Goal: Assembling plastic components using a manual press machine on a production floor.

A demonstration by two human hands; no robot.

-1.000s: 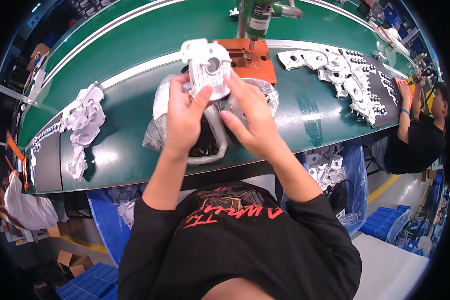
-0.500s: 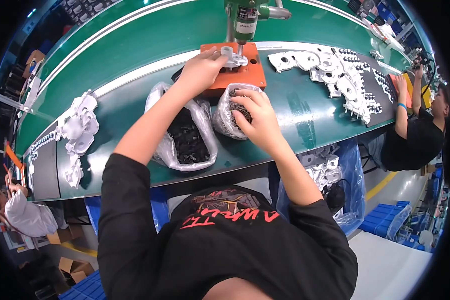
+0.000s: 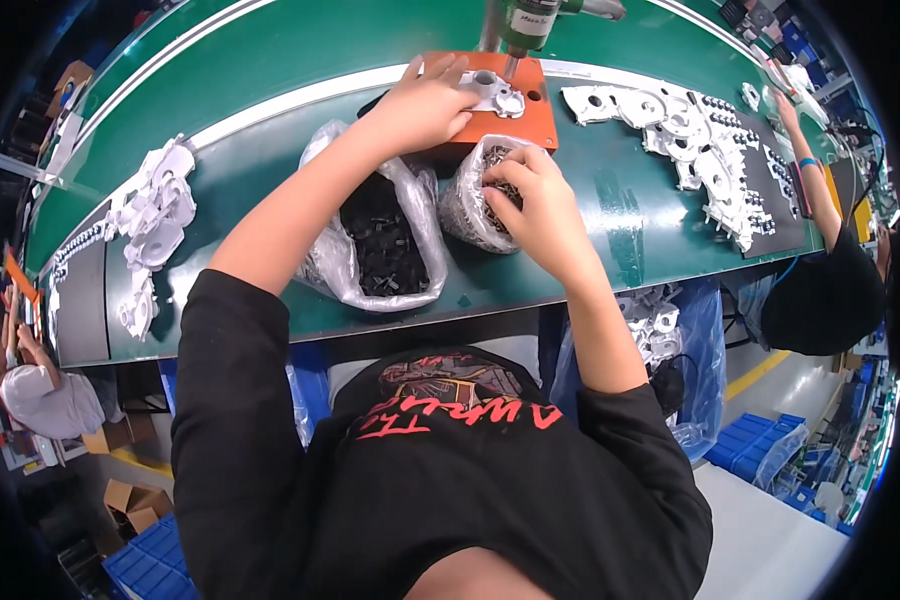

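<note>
My left hand [image 3: 425,105] presses a white plastic part [image 3: 492,92] down on an orange fixture block [image 3: 530,125] under a green power screwdriver [image 3: 522,22]. My right hand [image 3: 528,195] reaches into a small clear bag of screws [image 3: 467,195], fingers curled among the small dark pieces. A larger clear bag of black parts [image 3: 380,240] lies open between my arms on the green bench [image 3: 610,230].
A row of white plastic parts [image 3: 690,140] lies on the bench to the right, where another person's arm [image 3: 810,180] reaches in. More white parts [image 3: 150,220] are piled at the left. A person in white [image 3: 30,385] sits far left. Blue crates [image 3: 760,445] stand below.
The white part went from both hands down onto the orange block. My left hand stayed on it, and my right hand moved into the small bag.
</note>
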